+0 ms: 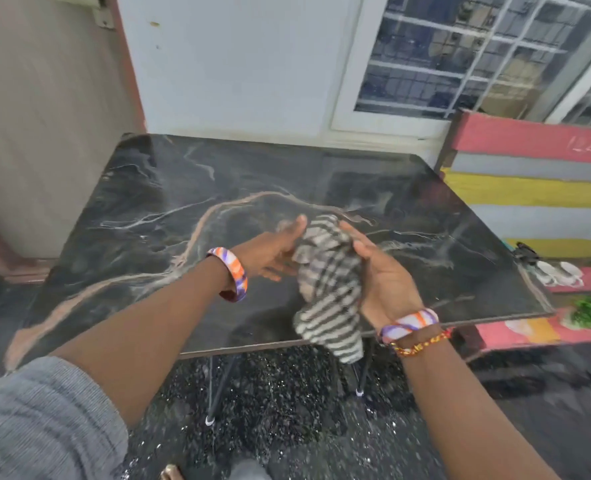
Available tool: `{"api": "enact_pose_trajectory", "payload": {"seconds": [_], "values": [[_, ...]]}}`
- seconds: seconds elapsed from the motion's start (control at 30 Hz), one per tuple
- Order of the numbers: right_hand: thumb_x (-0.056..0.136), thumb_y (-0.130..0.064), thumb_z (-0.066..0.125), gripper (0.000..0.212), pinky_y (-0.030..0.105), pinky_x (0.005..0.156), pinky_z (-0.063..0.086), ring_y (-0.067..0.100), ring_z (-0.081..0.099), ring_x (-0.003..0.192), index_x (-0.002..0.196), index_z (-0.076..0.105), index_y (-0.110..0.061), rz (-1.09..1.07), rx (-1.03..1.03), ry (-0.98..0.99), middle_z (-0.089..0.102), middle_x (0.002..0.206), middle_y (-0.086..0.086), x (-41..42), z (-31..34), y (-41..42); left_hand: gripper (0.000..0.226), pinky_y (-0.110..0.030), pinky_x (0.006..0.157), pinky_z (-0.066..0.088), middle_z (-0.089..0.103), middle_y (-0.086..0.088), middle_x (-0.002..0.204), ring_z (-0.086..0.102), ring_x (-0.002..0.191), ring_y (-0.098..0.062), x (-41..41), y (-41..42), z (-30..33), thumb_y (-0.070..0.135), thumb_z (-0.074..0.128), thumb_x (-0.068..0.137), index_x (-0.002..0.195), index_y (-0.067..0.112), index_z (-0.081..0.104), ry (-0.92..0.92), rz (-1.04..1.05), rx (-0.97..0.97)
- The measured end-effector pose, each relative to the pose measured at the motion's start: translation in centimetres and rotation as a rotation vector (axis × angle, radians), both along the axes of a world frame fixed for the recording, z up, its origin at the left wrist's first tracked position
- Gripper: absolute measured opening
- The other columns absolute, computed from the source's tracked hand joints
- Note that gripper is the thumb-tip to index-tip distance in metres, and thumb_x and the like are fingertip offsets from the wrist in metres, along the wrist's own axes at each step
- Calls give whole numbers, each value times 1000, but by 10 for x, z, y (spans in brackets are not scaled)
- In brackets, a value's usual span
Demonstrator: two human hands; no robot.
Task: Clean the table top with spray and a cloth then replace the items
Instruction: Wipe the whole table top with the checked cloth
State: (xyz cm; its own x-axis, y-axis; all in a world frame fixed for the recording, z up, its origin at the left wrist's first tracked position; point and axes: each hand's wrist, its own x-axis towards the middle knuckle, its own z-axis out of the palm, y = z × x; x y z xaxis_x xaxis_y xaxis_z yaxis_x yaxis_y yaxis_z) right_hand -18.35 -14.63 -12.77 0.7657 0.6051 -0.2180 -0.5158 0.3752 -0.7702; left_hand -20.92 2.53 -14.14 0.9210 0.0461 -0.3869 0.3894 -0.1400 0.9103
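A grey-and-white striped cloth point(330, 289) hangs bunched between both hands above the front of the black marble-patterned table top point(169, 209). My right hand point(384, 275) grips the cloth from the right side. My left hand point(275, 252) touches its upper left with fingers spread and palm turned toward it. The cloth's lower end dangles past the table's front edge. No spray bottle shows in this view.
A striped pink, yellow and grey bench point(536, 188) stands to the right, with a small green plant point(590, 311) and a white shell-like object point(560, 273) on its lower boards. A white wall and barred window lie behind; thin metal table legs point(214, 389) stand on dark speckled floor.
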Motion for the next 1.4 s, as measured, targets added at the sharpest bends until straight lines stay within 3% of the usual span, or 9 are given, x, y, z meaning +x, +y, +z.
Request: {"api": "enact_pose_trajectory", "payload": {"seconds": [0.13,0.33,0.5,0.6,0.8,0.93,1.17,1.33,1.4], "values": [[92,-2,35,51,33,81,55,19,60,96,140,38,-19,203,12,-45,58,123,8,2,8,75,26,-32,81,50,68,-2,87,64,77,-17,-6,50,3,43,49,89,90,22,64,-149,220,-247],[81,18,52,60,29,78,57,14,68,76,134,45,-10,142,-142,-160,71,88,4,18,8,157,21,-28,61,59,67,-8,86,61,76,-22,-20,140,4,9,66,76,97,12,67,-260,365,-350],[35,-23,92,85,48,98,47,29,61,110,114,61,-30,144,-285,-348,69,109,11,22,0,215,36,-21,42,53,64,8,80,64,53,-4,-34,195,15,8,59,87,120,22,52,-345,275,-142],[50,-29,90,76,49,103,43,25,56,117,120,59,-29,132,-396,-458,61,126,10,19,-7,246,44,-22,36,51,64,5,82,60,40,-6,-39,226,19,14,58,88,125,31,41,-265,223,-46],[84,16,48,44,25,79,56,14,68,79,126,49,4,192,-124,-184,68,92,6,17,10,287,46,-38,78,57,70,-5,98,66,87,-24,-33,249,4,19,77,69,111,15,59,-282,470,-251],[84,16,50,44,22,67,57,16,63,76,126,45,4,155,-192,-63,63,90,12,21,8,290,116,-49,98,49,56,-16,131,59,114,-31,-23,253,-4,20,91,40,139,7,33,-279,658,-510],[62,-32,78,46,46,82,54,27,70,86,98,67,-5,518,-336,145,72,95,14,19,-27,261,88,-40,115,21,22,-8,155,28,140,-26,2,243,22,6,69,75,147,13,19,-287,413,-230],[67,-12,72,39,38,81,58,24,71,76,102,63,0,67,-212,133,73,85,11,53,-20,253,74,-27,103,33,23,-5,156,33,138,-25,15,249,43,7,62,85,146,23,23,-145,217,254],[72,-6,74,20,43,90,53,26,69,83,92,68,-5,-88,-350,-131,74,83,8,68,-14,247,59,-32,109,30,26,-4,155,33,138,-26,14,249,52,20,58,89,142,28,34,-55,116,467]]}}
